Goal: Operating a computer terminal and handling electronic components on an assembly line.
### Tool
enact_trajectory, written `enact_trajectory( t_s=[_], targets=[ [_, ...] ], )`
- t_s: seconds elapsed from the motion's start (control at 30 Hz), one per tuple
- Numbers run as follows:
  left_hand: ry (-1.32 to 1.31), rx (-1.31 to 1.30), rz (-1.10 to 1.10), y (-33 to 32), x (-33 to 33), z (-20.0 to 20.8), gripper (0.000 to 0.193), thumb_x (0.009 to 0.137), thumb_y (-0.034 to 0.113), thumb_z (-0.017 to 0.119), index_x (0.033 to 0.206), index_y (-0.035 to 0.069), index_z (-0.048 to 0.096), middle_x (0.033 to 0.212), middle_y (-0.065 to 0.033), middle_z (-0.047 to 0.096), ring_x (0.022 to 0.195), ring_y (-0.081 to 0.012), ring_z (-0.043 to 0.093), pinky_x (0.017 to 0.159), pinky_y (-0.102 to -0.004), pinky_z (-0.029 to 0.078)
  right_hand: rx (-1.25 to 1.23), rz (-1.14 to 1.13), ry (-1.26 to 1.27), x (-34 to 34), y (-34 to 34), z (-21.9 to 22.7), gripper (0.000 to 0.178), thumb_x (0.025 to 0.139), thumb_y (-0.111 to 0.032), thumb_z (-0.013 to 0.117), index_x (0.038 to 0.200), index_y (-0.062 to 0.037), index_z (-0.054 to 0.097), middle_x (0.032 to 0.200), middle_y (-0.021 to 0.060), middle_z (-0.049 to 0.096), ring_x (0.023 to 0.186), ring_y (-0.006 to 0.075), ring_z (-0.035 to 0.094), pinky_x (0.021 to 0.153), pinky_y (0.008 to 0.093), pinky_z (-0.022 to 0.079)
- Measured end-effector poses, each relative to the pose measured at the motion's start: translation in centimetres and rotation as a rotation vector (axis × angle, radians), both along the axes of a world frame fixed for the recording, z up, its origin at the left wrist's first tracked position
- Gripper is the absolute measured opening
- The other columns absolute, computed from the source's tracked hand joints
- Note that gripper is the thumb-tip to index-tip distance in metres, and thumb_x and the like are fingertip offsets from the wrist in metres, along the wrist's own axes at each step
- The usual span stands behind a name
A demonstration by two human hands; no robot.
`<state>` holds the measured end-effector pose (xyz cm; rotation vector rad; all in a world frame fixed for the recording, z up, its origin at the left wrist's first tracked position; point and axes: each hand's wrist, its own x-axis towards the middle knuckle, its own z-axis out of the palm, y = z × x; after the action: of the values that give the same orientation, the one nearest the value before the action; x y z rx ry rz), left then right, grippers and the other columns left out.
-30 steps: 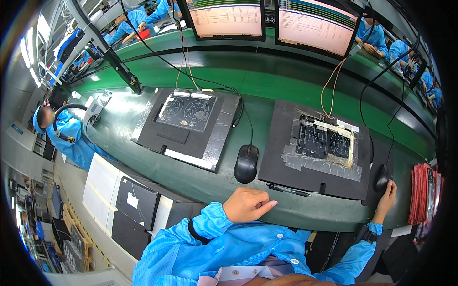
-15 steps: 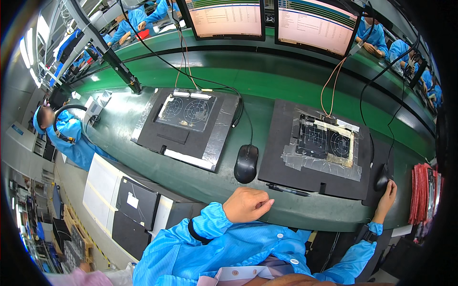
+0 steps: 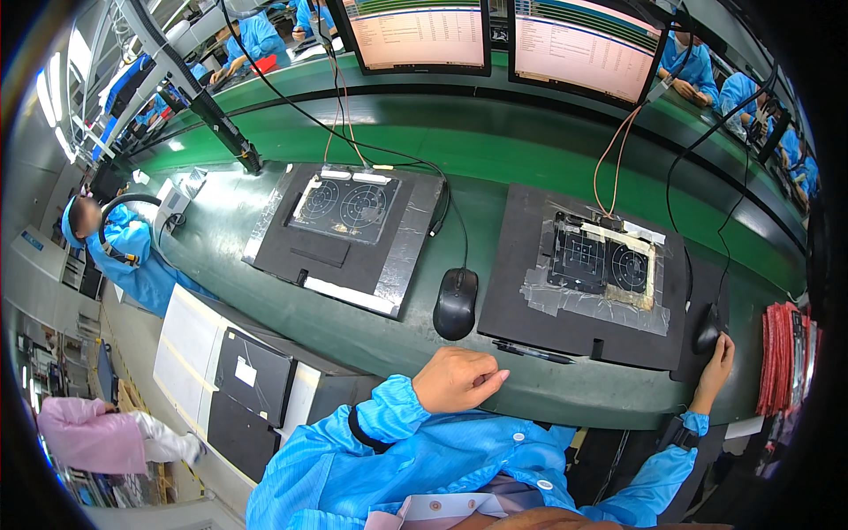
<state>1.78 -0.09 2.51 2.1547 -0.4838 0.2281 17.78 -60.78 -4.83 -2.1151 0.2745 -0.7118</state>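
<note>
My left hand (image 3: 457, 380) rests on the front edge of the green bench (image 3: 397, 327), fingers loosely curled, holding nothing, just below a black mouse (image 3: 456, 303). My right hand (image 3: 715, 358) lies on a second black mouse (image 3: 707, 329) at the far right. Between them a black foam pad (image 3: 530, 300) carries a taped circuit board (image 3: 601, 262) with wires. A black pen (image 3: 534, 352) lies at that pad's front edge. Another black pad with a board (image 3: 346, 205) sits to the left.
Two monitors (image 3: 422, 31) (image 3: 587, 49) stand behind the boards. A stack of red sheets (image 3: 782, 358) lies at the right edge. A seated person in blue (image 3: 124, 252) works on the left; others sit across the bench. Black boxes (image 3: 247, 380) stand below the bench.
A person in pink has come into view at the lower left. My hands have stayed where they were.
</note>
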Motion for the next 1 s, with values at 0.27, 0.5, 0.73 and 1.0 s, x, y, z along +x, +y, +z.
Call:
enact_trajectory(
  t_s=[0.27, 0.5, 0.73, 1.0],
  targets=[
    [0.001, 0.0, 0.005, -0.02, -0.03, -0.05, 0.034, 0.098, 0.017, 0.073, 0.071, 0.006, 0.055, 0.062, -0.0086, 0.057, 0.055, -0.0311, 0.059, 0.053, -0.0436, 0.044, 0.007, 0.007, -0.009, 0.07, -0.34, -0.25, 0.037, 0.112, -0.034, 0.06, 0.125, -0.0008, 0.071, 0.12, 0.0066, 0.071, 0.115, 0.0162, 0.062, 0.107, 0.0301, 0.044],
    [-0.003, 0.002, 0.001, -0.04, 0.03, -0.16, 0.035, 0.099, 0.017, 0.072, 0.071, 0.006, 0.055, 0.062, -0.0085, 0.057, 0.055, -0.0312, 0.059, 0.053, -0.0438, 0.044, 0.002, 0.003, -0.002, 0.07, -0.41, -0.37, 0.037, 0.112, -0.034, 0.06, 0.126, -0.0008, 0.071, 0.121, 0.0071, 0.072, 0.116, 0.0163, 0.062, 0.107, 0.0308, 0.044],
    [0.001, 0.004, -0.002, 0.02, -0.03, -0.34, 0.034, 0.098, 0.017, 0.073, 0.072, 0.006, 0.055, 0.062, -0.0084, 0.057, 0.054, -0.0309, 0.059, 0.053, -0.0436, 0.044, -0.004, -0.001, -0.008, 0.06, -0.22, -0.21, 0.037, 0.112, -0.033, 0.06, 0.125, -0.0007, 0.071, 0.12, 0.007, 0.072, 0.115, 0.0162, 0.063, 0.107, 0.0308, 0.045],
    [-0.003, 0.0, 0.003, -0.04, -0.06, -0.15, 0.033, 0.098, 0.017, 0.073, 0.072, 0.006, 0.055, 0.062, -0.0083, 0.058, 0.055, -0.0306, 0.059, 0.053, -0.0435, 0.045, -0.007, -0.005, -0.004, 0.01, -0.11, -0.2, 0.037, 0.112, -0.033, 0.06, 0.125, -0.0008, 0.071, 0.119, 0.0064, 0.072, 0.114, 0.0156, 0.062, 0.105, 0.0303, 0.045]
  ],
)
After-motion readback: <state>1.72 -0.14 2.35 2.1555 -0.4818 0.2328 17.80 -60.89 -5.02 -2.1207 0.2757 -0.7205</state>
